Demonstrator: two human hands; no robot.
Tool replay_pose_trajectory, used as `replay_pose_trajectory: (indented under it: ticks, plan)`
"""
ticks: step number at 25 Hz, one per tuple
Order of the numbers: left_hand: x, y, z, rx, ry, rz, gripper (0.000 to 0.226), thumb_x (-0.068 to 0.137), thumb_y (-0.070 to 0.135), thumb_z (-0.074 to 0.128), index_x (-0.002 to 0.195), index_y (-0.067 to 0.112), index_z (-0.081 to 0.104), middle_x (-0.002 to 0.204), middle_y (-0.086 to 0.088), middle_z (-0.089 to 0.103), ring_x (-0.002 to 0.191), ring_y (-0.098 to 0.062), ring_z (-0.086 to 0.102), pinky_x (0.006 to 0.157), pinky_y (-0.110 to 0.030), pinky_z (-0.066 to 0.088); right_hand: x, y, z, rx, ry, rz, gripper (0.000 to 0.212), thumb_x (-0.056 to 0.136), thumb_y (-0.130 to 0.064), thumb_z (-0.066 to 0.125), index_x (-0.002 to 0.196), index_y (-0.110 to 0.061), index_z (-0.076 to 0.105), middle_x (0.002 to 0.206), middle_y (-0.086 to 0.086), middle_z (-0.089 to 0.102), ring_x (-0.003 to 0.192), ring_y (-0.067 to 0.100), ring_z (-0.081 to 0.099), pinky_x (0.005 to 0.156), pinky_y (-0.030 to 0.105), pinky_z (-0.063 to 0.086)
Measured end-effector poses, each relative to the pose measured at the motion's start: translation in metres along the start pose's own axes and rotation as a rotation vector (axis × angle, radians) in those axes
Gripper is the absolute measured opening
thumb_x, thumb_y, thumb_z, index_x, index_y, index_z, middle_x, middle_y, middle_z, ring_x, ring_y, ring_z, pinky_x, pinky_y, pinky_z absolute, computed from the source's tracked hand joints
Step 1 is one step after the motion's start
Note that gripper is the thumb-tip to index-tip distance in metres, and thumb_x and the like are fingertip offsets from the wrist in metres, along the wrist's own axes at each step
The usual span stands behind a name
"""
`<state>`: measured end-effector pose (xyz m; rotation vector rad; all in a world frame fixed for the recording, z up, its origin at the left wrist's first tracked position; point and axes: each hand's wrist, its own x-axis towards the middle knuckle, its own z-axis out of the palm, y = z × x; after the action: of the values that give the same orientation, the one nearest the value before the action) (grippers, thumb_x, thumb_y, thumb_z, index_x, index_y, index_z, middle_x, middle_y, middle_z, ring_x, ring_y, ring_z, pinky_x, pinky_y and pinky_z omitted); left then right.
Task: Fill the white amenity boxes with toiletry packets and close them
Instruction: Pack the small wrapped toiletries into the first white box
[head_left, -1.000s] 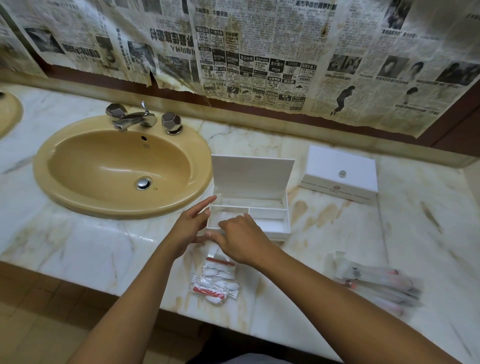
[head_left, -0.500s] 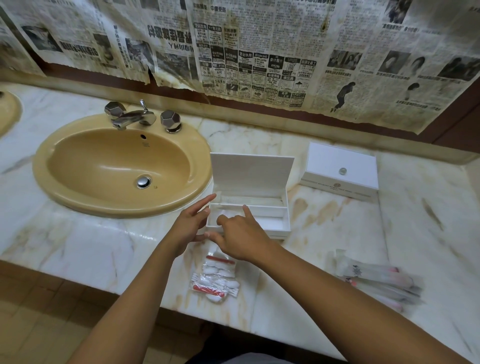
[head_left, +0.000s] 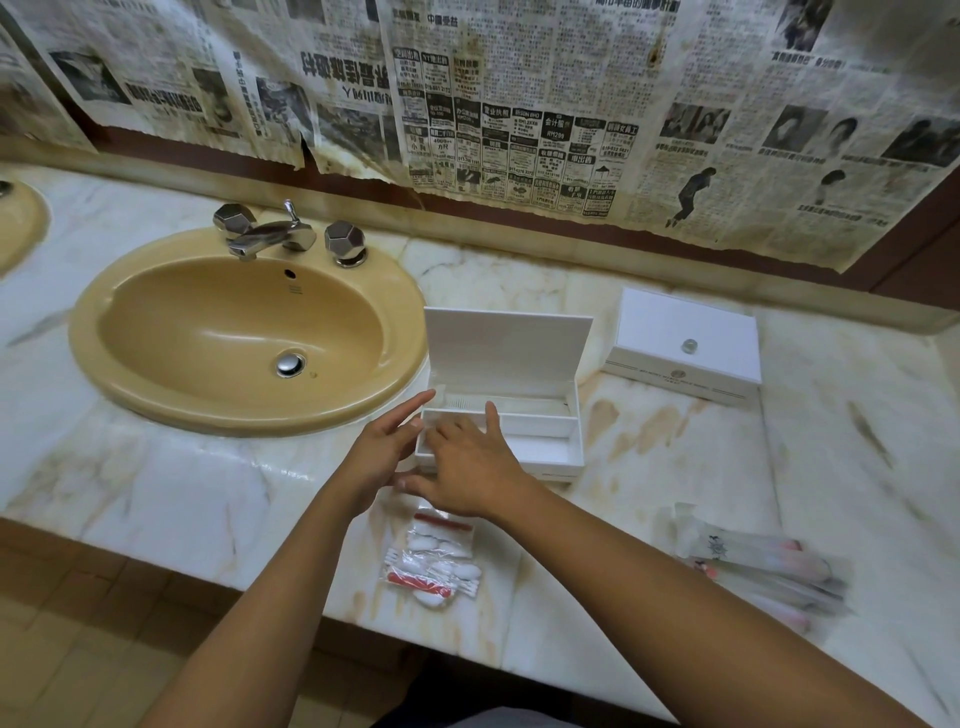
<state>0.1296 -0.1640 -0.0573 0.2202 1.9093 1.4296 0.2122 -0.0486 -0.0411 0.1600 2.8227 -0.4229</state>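
An open white amenity box (head_left: 540, 441) stands on the marble counter, its lid upright behind several compartments. A clear packet lies in the rear compartment. My left hand (head_left: 382, 447) rests with straight fingers against the box's left end. My right hand (head_left: 465, 462) lies over the front-left compartment, fingers spread and extended, hiding what is under it. Just below my hands lie small packets of cotton buds and pads (head_left: 439, 564) with red strips. A second white amenity box (head_left: 685, 345), shut, sits to the right rear. Long clear toiletry packets (head_left: 763, 564) lie at the right front.
A yellow sink (head_left: 171, 384) with a chrome tap (head_left: 270, 236) takes the left of the marble counter (head_left: 701, 467). Newspaper sheets (head_left: 519, 104) cover the wall behind. The counter's front edge runs close below the small packets, with tiled floor beneath.
My right hand has opened out and spread its fingers over the front-left compartment, sliding slightly forward. My left hand stays at the box's left end.
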Motion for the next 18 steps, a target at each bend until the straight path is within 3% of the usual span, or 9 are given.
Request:
replay_pose_trajectory:
  ticks: [2,4,6,7,10,12,15,18]
  plan:
    - [0.0,-0.002,-0.002,0.006,-0.022,0.01,0.037,0.101,0.027,0.047,0.121,0.055,0.059,0.079,0.005,0.045,0.075,-0.014,0.045,0.064,-0.03,0.047,-0.003,-0.001,-0.002,0.043,0.09,-0.005,0.065,0.09,-0.063,0.037,0.13,-0.015,0.051,0.138,0.006,0.049,0.134,0.022,0.036,0.116,0.058,0.004]
    - [0.0,-0.004,-0.002,0.005,-0.038,0.003,0.038,0.101,0.024,0.047,0.122,0.053,0.059,0.06,0.006,0.034,0.058,-0.011,0.035,0.059,-0.027,0.044,-0.013,-0.002,-0.001,0.124,0.316,-0.047,0.055,0.09,-0.057,0.04,0.12,-0.016,0.06,0.12,0.004,0.061,0.118,0.022,0.049,0.111,0.052,0.026]
    - [0.0,-0.003,-0.002,0.012,-0.026,-0.017,0.039,0.101,0.024,0.046,0.122,0.054,0.059,0.057,0.008,0.033,0.058,-0.01,0.035,0.064,-0.028,0.051,-0.03,-0.001,0.005,0.236,0.546,-0.102,0.043,0.088,-0.049,0.047,0.106,-0.016,0.067,0.099,0.002,0.066,0.097,0.022,0.057,0.087,0.041,0.045]
    - [0.0,-0.003,-0.002,0.014,-0.022,-0.022,0.038,0.101,0.026,0.046,0.121,0.056,0.059,0.062,0.007,0.037,0.064,-0.011,0.038,0.071,-0.032,0.054,-0.039,0.0,0.011,0.283,0.555,-0.109,0.036,0.088,-0.044,0.051,0.104,-0.016,0.068,0.095,0.002,0.065,0.092,0.022,0.058,0.081,0.038,0.047]
    - [0.001,-0.003,-0.002,0.038,-0.04,-0.037,0.033,0.101,0.035,0.046,0.119,0.061,0.056,0.093,-0.001,0.05,0.089,-0.019,0.052,0.087,-0.042,0.052,-0.061,0.003,0.031,0.366,0.242,-0.009,0.036,0.091,-0.041,0.056,0.115,-0.016,0.064,0.109,0.002,0.063,0.104,0.02,0.055,0.087,0.032,0.044]
    - [0.001,-0.003,-0.001,0.051,-0.025,-0.046,0.032,0.101,0.037,0.046,0.119,0.061,0.056,0.101,-0.001,0.05,0.1,-0.02,0.055,0.091,-0.045,0.051,-0.063,0.006,0.042,0.314,0.071,0.039,0.042,0.092,-0.042,0.054,0.124,-0.016,0.059,0.116,0.004,0.058,0.111,0.021,0.051,0.089,0.033,0.042]
    - [0.001,-0.003,0.001,0.031,-0.011,-0.048,0.032,0.101,0.034,0.047,0.122,0.056,0.057,0.09,0.006,0.054,0.09,-0.013,0.055,0.095,-0.048,0.049,-0.059,0.003,0.05,0.234,0.021,0.019,0.04,0.091,-0.037,0.054,0.122,-0.013,0.059,0.113,0.007,0.055,0.107,0.025,0.049,0.086,0.036,0.042]
    - [0.002,-0.005,0.0,0.033,-0.02,-0.041,0.032,0.101,0.036,0.047,0.121,0.059,0.057,0.098,0.006,0.057,0.098,-0.015,0.057,0.096,-0.049,0.048,-0.053,0.003,0.055,0.239,0.057,0.013,0.032,0.093,-0.029,0.052,0.119,-0.012,0.062,0.111,0.009,0.057,0.105,0.026,0.05,0.083,0.036,0.042]
